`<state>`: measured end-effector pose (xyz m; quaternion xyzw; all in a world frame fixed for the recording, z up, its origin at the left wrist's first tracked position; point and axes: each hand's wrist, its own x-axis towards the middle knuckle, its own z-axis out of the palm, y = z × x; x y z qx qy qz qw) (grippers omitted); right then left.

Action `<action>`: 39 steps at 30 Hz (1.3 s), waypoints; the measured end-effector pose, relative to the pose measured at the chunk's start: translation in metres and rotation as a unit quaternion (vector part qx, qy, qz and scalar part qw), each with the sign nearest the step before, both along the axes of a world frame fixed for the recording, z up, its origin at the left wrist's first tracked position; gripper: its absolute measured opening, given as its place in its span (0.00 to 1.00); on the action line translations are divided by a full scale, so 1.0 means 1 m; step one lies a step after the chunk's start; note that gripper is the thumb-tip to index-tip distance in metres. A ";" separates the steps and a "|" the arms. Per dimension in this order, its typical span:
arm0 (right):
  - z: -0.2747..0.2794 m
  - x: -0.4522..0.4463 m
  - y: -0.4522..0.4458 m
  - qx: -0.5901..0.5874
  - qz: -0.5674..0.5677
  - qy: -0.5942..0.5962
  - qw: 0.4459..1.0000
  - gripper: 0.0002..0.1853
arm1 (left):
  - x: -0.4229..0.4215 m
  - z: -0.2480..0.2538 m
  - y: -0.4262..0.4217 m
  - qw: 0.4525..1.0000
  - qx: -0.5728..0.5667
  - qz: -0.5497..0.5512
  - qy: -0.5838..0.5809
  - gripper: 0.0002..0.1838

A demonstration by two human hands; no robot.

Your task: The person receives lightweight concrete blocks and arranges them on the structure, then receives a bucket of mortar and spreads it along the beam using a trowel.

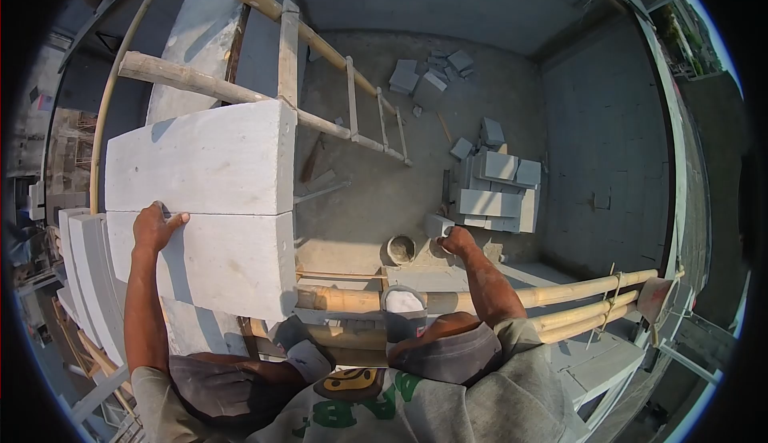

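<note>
My left hand (160, 227) rests on top of the nearer pale concrete block (228, 263), by the seam with a second large block (200, 155). Its thumb is spread to the right and the fingers lie bent at the seam. Both blocks lie side by side on a wall top at my left. Out in front on the right, my right hand (458, 241) is closed round a small pale block piece (438, 225). Part of that piece is hidden by the fingers.
Bamboo poles (472, 301) run beneath my legs. A bamboo ladder (352, 99) slopes down to the floor below. Down there stand a stack of blocks (490, 203), a round bucket (400, 249) and scattered blocks (404, 75). More blocks (88, 275) stand at far left.
</note>
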<state>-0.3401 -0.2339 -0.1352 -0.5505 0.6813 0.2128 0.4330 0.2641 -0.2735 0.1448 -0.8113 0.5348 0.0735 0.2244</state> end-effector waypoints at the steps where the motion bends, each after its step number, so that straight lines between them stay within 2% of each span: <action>1: 0.000 -0.002 0.000 -0.002 -0.003 0.000 1.000 0.32 | 0.001 0.000 0.000 1.000 -0.006 0.000 0.000 0.33; 17: -0.017 -0.001 0.002 -0.034 -0.004 0.012 0.999 0.30 | 0.003 -0.001 -0.004 1.000 0.005 0.021 -0.014 0.34; 20: -0.007 0.002 -0.003 -0.012 0.002 -0.003 1.000 0.30 | 0.001 0.000 -0.003 1.000 0.013 0.017 0.000 0.35; 21: -0.007 0.002 -0.001 -0.045 -0.009 -0.024 0.999 0.30 | 0.000 0.001 -0.003 0.999 0.016 0.028 0.002 0.35; 24: -0.047 -0.011 0.005 -0.042 0.007 0.001 0.999 0.33 | 0.001 0.005 -0.002 0.999 0.028 0.040 0.010 0.35; 27: -0.042 -0.010 0.004 -0.041 -0.021 -0.009 0.999 0.32 | -0.004 0.009 -0.001 0.998 0.032 0.045 0.010 0.36; 30: -0.006 0.001 -0.004 -0.035 -0.039 0.003 0.999 0.31 | -0.001 0.007 0.001 0.998 0.034 0.049 0.019 0.37; 37: 0.016 0.015 -0.010 -0.013 -0.055 0.000 0.998 0.30 | 0.002 0.003 0.007 0.999 0.020 0.033 0.025 0.40; 39: -0.006 0.004 -0.008 -0.018 -0.048 0.001 0.999 0.30 | 0.001 -0.002 0.012 0.999 0.016 0.029 0.020 0.42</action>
